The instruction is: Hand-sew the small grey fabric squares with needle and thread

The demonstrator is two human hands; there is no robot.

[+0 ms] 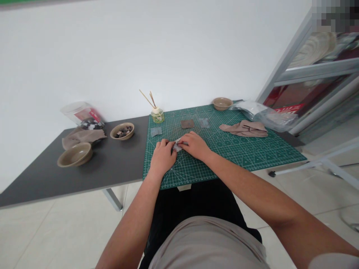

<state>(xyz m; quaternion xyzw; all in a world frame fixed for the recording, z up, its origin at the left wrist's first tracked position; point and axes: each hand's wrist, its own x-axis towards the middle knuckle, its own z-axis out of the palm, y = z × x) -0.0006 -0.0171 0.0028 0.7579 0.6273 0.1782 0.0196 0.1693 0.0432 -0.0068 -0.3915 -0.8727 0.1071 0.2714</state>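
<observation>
Both hands meet over the green cutting mat [235, 149]. My left hand [163, 157] pinches the left side of a small pale grey packet-like piece [177, 145], and my right hand [193, 145] grips its right side. Fingers cover much of the piece, so its exact kind is unclear. Beyond the hands lie a light grey square [156, 131], a brown square [187, 124] and another light grey square [204, 123], all flat on the mat.
Left of the mat stand a bowl of dark and tan chips [123, 137], a tan bowl [75, 155], a cloth [84, 137] and a clear bag [84, 114]. A reed diffuser [157, 115], a bowl [222, 104], a folded cloth [245, 128] and plastic packaging [266, 114] sit on the mat.
</observation>
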